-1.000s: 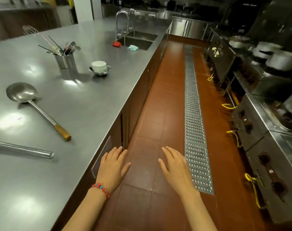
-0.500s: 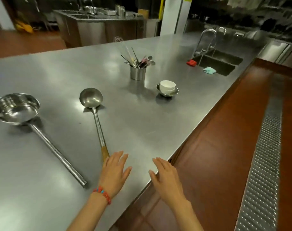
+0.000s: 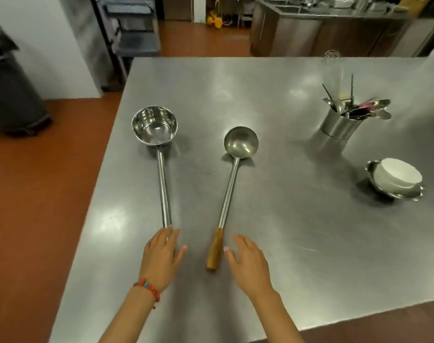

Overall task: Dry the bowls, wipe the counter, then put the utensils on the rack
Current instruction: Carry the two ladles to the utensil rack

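Observation:
Two long utensils lie on the steel counter (image 3: 297,231). A deep steel scoop (image 3: 154,125) with a long metal handle lies on the left. A round ladle (image 3: 240,142) with a wooden grip lies beside it. My left hand (image 3: 162,258) hovers open over the end of the scoop's handle. Just right of the ladle's wooden grip, my right hand (image 3: 248,263) is open and holds nothing. White bowls (image 3: 398,175) are stacked in a steel dish at the right. A steel cup (image 3: 341,125) farther back holds several utensils and a whisk.
The counter's left edge drops to a red-brown floor (image 3: 37,194). A dark bin (image 3: 10,90) stands at far left, and a metal rack (image 3: 134,28) stands behind the counter's far corner. Another steel counter (image 3: 334,33) runs along the back.
My view has swung left, away from the aisle and sink, onto the counter end. Both hands have come over the counter to the two utensil handles, still open.

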